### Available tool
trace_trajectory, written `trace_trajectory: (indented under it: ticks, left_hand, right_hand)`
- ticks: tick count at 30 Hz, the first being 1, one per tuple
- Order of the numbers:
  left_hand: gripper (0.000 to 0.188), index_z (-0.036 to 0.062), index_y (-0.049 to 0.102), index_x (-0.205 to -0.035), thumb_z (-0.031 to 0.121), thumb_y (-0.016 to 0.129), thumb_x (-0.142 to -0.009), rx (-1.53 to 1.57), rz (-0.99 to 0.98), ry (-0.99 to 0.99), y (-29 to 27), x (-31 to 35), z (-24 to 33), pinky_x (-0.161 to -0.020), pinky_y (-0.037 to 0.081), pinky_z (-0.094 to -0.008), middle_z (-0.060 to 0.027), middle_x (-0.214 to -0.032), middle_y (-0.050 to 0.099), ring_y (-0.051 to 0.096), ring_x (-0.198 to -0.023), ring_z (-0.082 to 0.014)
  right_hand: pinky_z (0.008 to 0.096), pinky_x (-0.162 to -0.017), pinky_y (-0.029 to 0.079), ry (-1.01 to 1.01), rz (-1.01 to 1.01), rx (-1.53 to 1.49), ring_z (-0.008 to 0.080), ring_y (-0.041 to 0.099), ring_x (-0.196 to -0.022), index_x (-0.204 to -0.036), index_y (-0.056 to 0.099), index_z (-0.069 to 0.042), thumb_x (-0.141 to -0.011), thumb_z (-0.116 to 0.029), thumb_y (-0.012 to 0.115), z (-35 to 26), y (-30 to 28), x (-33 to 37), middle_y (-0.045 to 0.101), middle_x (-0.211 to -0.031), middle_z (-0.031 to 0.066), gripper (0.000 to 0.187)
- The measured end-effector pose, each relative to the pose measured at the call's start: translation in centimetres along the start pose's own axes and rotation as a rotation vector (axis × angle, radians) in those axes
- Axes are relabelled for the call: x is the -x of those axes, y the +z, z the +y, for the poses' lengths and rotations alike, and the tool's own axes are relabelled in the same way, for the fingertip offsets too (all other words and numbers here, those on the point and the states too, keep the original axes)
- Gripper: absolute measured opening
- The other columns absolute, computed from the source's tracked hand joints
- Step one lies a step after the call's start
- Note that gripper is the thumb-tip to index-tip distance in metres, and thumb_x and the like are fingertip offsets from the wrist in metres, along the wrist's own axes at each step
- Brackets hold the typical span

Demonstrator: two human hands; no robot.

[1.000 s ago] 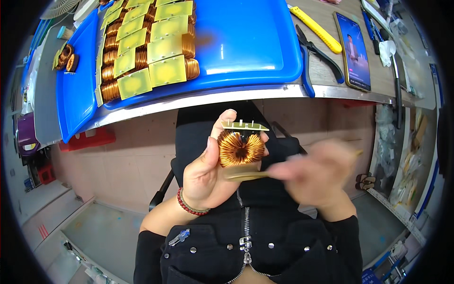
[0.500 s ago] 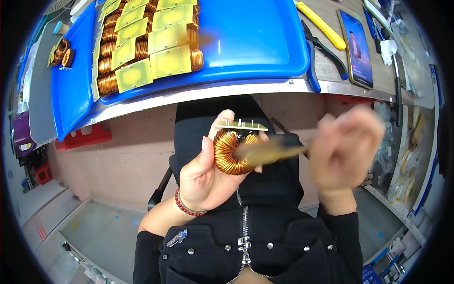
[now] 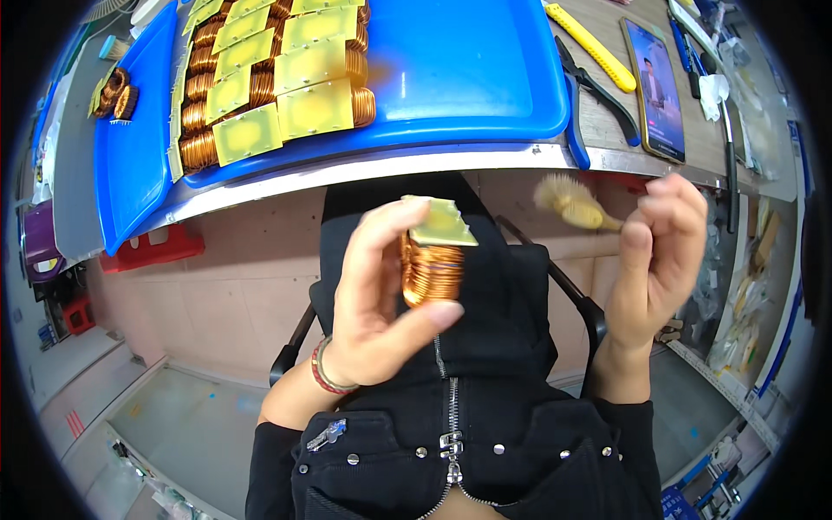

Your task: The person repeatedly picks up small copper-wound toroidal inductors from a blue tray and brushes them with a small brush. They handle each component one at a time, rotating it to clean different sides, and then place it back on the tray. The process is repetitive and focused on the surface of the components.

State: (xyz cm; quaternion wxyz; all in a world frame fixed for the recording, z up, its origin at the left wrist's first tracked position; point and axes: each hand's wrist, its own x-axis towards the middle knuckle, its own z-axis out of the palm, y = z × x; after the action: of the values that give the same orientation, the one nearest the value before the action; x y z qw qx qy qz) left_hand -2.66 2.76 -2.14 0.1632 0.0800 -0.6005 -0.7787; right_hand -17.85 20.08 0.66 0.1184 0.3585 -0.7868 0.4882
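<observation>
Over my lap, my left hand (image 3: pixel 377 299) grips a copper-wound toroidal coil (image 3: pixel 433 270) between thumb and fingers. A yellow-green circuit board (image 3: pixel 444 224) sits on top of the coil, its face tilted toward me. To the right and raised, my right hand (image 3: pixel 654 260) pinches the thin handle of a brush (image 3: pixel 579 206). Pale bristles fan out at the brush's left end, slightly blurred. Brush and coil are well apart.
A blue tray (image 3: pixel 468 78) on the bench holds several board-topped coils (image 3: pixel 247 136) in rows. Another blue tray (image 3: pixel 134 191) overlaps the left edge, with loose coils (image 3: pixel 117 95) by it. Pliers (image 3: pixel 598 95), a yellow-handled cutter (image 3: pixel 591 48) and a phone (image 3: pixel 652 91) lie at the right.
The brush has left the coil's centre hole and moved right and up with my right hand. My left hand has turned the coil, so its wound side and the board's face now show.
</observation>
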Motion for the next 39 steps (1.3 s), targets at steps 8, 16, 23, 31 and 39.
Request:
trace_trajectory:
  ticks: [8, 16, 23, 31, 39]
  left_hand:
    - [0.09, -0.0088, 0.029, -0.127, 0.003, 0.08, -0.054, -0.82, 0.235, 0.527, 0.9, -0.4, 0.1, -0.063, 0.05, -0.0267, -0.0171, -0.101, 0.055, 0.056, -0.081, -0.0215]
    - [0.093, -0.0093, 0.025, -0.127, 0.009, 0.082, -0.056, -0.944, 0.273, 0.54, 0.5, -0.3, 0.5, -0.063, 0.047, -0.0263, -0.0153, -0.098, 0.056, 0.057, -0.077, -0.0214]
    - [0.1, -0.0097, 0.016, -0.131, 0.006, 0.082, -0.057, -0.871, 0.2, 0.461, 1.0, -1.0, 1.8, -0.065, 0.05, -0.0245, -0.0136, -0.103, 0.05, 0.059, -0.082, -0.0187]
    - [0.101, -0.0079, 0.016, -0.131, 0.008, 0.082, -0.057, -0.768, 0.197, 0.41, 0.9, -0.6, 1.3, -0.074, 0.051, -0.0252, -0.0169, -0.109, 0.046, 0.059, -0.091, -0.0202]
    - [0.099, -0.0049, 0.017, -0.129, 0.009, 0.083, -0.056, -0.714, 0.218, 0.432, 1.2, -0.5, 1.7, -0.077, 0.051, -0.0279, -0.018, -0.112, 0.045, 0.057, -0.096, -0.0221]
  right_hand:
    - [0.0306, -0.062, 0.04, -0.325, -0.233, 0.28, 0.0217, 0.05, -0.081, -0.08, 0.062, -0.015, -0.064, -0.008, 0.074, -2.6, 0.2, 0.4, 0.047, -0.095, 0.0089, 0.021]
    - [0.0247, -0.039, 0.035, -0.311, -0.15, 0.283, 0.0117, 0.045, -0.046, -0.078, 0.061, -0.008, -0.062, -0.013, 0.077, -2.3, 0.8, -0.1, 0.052, -0.072, 0.001, 0.023]
    - [0.022, -0.043, 0.034, -0.352, -0.187, 0.284, 0.0138, 0.044, -0.052, -0.075, 0.06, -0.009, -0.068, -0.007, 0.07, -1.8, 0.6, -1.0, 0.053, -0.079, 0.0033, 0.012]
    - [0.0221, -0.053, 0.038, -0.167, 0.02, 0.176, 0.0119, 0.046, -0.065, -0.08, 0.058, -0.002, -0.071, -0.008, 0.073, -0.9, -0.3, -0.4, 0.046, -0.098, 0.0131, 0.018]
    - [0.0242, -0.055, 0.043, -0.179, -0.123, 0.068, 0.0155, 0.052, -0.07, -0.084, 0.063, -0.008, -0.069, -0.007, 0.073, -0.3, 1.2, 2.3, 0.047, -0.098, 0.0111, 0.018]
